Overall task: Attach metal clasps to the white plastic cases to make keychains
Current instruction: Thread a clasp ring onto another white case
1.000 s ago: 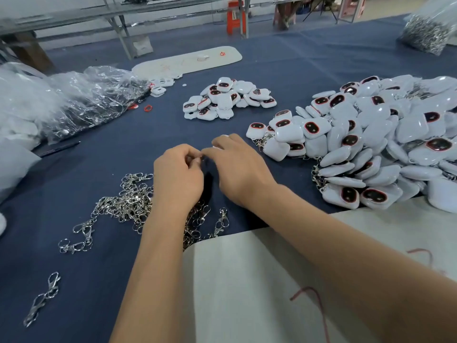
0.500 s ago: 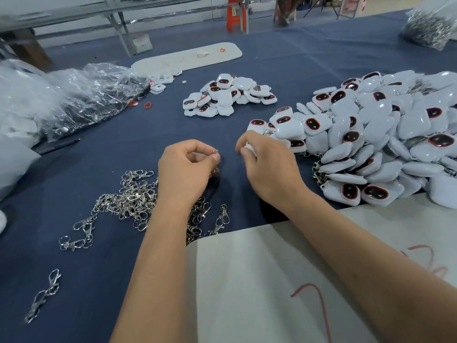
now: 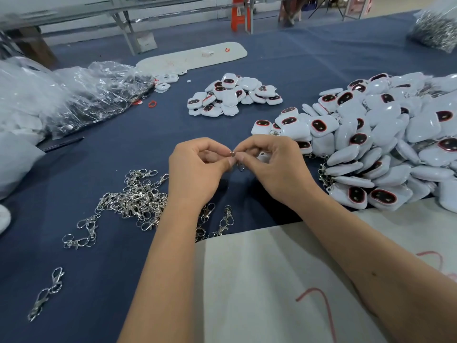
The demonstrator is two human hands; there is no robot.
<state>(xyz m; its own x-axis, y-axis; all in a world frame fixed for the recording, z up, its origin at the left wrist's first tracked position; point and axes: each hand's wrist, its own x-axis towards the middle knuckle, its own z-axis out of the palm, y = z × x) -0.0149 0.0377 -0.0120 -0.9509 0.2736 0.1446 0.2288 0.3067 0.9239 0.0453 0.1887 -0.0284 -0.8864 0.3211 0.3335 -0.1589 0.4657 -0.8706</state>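
My left hand and my right hand meet fingertip to fingertip over the blue cloth. Between them they pinch a small metal clasp that hangs just below the fingers. A white plastic case peeks out from under my right palm, mostly hidden. A tangled heap of silver clasps lies left of my left wrist. A big pile of white cases with dark red-rimmed windows fills the right side. A smaller pile of cases sits farther back in the middle.
Clear plastic bags bulge at the left. A white sheet with red marks lies under my forearms. A loose clasp pair rests near the front left. A long white board and a bag of metal parts sit at the back.
My hands, apart half a second ago, have come together again at the fingertips, with the clasp pinched between them. The piles have not moved.
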